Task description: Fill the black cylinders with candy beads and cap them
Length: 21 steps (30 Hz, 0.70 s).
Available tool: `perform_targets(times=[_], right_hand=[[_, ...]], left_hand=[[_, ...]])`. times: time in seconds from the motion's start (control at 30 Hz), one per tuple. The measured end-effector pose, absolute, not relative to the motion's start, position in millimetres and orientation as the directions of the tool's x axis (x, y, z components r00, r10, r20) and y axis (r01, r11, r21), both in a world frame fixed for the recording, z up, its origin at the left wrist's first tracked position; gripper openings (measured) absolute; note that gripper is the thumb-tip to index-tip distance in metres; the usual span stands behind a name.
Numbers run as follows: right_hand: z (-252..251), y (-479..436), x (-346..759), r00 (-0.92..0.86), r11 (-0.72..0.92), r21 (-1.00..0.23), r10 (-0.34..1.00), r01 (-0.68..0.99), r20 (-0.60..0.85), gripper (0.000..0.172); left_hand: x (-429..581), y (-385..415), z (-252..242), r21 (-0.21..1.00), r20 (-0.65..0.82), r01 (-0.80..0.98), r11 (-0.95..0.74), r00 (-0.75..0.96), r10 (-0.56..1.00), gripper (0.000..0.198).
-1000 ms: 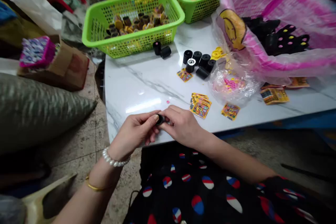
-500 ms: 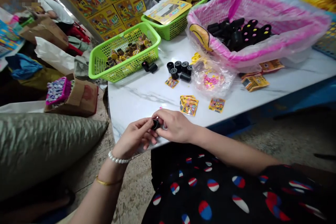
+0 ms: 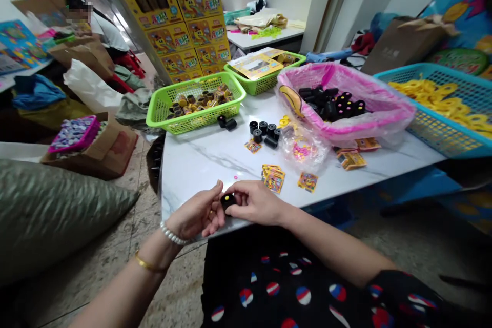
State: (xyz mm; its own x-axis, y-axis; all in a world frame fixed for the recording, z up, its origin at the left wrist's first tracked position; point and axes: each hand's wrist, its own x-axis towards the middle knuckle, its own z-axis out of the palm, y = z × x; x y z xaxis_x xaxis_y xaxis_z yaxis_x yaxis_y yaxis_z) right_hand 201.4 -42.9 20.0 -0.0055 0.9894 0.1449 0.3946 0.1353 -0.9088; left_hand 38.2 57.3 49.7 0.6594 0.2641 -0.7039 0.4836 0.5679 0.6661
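My right hand (image 3: pixel 255 201) grips a small black cylinder (image 3: pixel 227 199) at the table's front edge. A yellow dot shows on the cylinder's end. Right beside it, my left hand (image 3: pixel 202 210) is turned palm up, thumb raised and fingers loosely curled; whether its fingertips touch the cylinder I cannot tell. A tiny pink piece (image 3: pixel 236 178) lies on the table just beyond the hands. To the right is a fanned stack of yellow printed cards (image 3: pixel 273 178). Several black cylinders (image 3: pixel 263 127) stand farther back, near a clear plastic bag (image 3: pixel 305 148) of pink and yellow bits.
A pink plastic-lined basket (image 3: pixel 346 128) holds black parts. Green baskets (image 3: pixel 196 123) stand at the back left, a blue basket (image 3: pixel 430 138) of yellow parts at the right. Yellow boxes (image 3: pixel 188 25) are stacked behind. A grey-green sack (image 3: pixel 57 215) lies left; a person (image 3: pixel 103 31) sits far left.
My left hand has let go of the black cylinder and opened. The cylinder, in my right hand, now shows its yellow-dotted end. The head view has tilted up.
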Motion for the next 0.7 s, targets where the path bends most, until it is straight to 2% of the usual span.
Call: perform_targets(times=[0.1, 0.17, 0.27, 0.33, 0.43, 0.5, 0.57, 0.63, 0.7], right_hand=[[27.1, -50.6, 202.8, 0.001, 0.021, -0.951, 1.000, 0.309, 0.022, 0.024], [32.9, -54.2, 208.2, 0.013, 0.023, -0.941, 1.000, 0.337, 0.029, 0.025], [47.3, -52.7, 236.8, 0.098, 0.080, -0.880, 0.985, 0.468, 0.142, 0.030], [61.7, -47.1, 273.3, 0.239, 0.070, -0.793, 0.934, 0.605, 0.265, 0.031], [85.8, -34.4, 343.5, 0.446, -0.104, -0.576, 0.747, 0.811, 0.493, 0.028], [98.3, -25.1, 384.6, 0.521, -0.263, -0.472, 0.629, 0.841, 0.578, 0.028], [104.8, -18.0, 407.0, 0.545, -0.358, -0.411, 0.579, 0.838, 0.607, 0.032], [104.0, -15.0, 403.9, 0.513, -0.343, -0.382, 0.586, 0.858, 0.628, 0.038], [96.7, -16.4, 377.7, 0.422, -0.224, -0.371, 0.651, 0.901, 0.631, 0.038]], left_hand=[[43.8, 53.8, 52.4, 0.652, -0.706, 0.512, 0.559, 0.678, 0.203, 0.059], [49.7, 52.4, 56.7, 0.694, -0.686, 0.521, 0.496, 0.689, 0.235, 0.056], [60.3, 58.6, 64.7, 0.796, -0.601, 0.480, 0.369, 0.698, 0.388, 0.059], [69.1, 69.6, 68.4, 0.865, -0.501, 0.427, 0.263, 0.708, 0.498, 0.059], [88.4, 93.1, 69.0, 0.922, -0.290, 0.387, -0.014, 0.713, 0.638, 0.052], [106.8, 109.7, 66.3, 0.905, -0.143, 0.380, -0.190, 0.694, 0.706, 0.046], [129.4, 124.1, 62.2, 0.879, -0.026, 0.369, -0.301, 0.668, 0.743, 0.039], [154.9, 134.1, 57.2, 0.846, 0.067, 0.360, -0.393, 0.660, 0.748, 0.034], [180.2, 138.3, 51.1, 0.797, 0.137, 0.360, -0.485, 0.673, 0.726, 0.034]])
